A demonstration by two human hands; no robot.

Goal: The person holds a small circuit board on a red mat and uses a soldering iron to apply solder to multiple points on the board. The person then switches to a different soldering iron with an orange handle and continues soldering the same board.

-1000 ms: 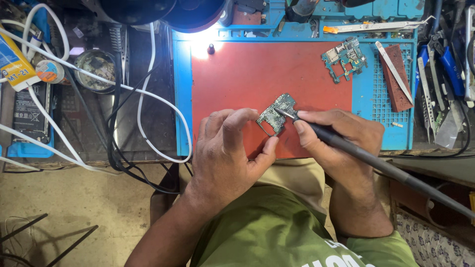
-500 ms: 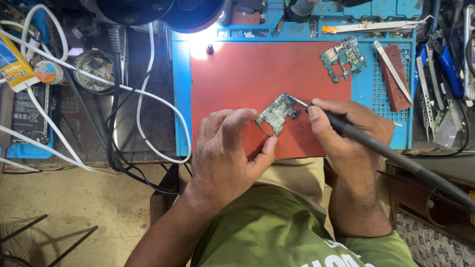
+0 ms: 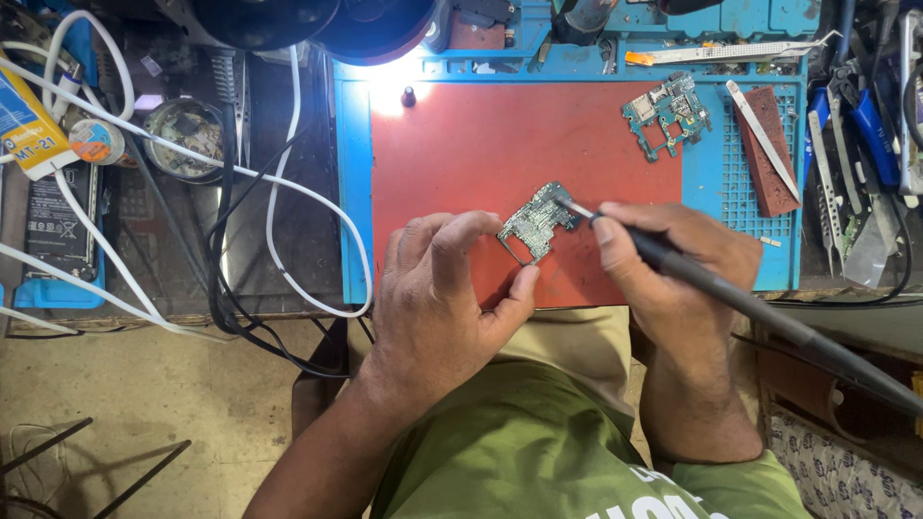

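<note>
A cluttered repair bench carries a blue work mat [image 3: 351, 192] with a red rubber pad [image 3: 461, 144] laid on it. The left hand [image 3: 437, 298] pinches a small green circuit board [image 3: 536, 223] between thumb and curled fingers, tilted just above the pad. The right hand [image 3: 673, 264] wraps its fingers around a dark soldering iron [image 3: 750, 308], whose tip touches the board's upper edge. A second green board [image 3: 666, 112] lies well beyond the fingertips.

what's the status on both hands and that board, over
Left hand pinching small circuit board above red mat. Right hand gripping soldering iron, tip on board's upper edge. Nothing in the way.
</note>
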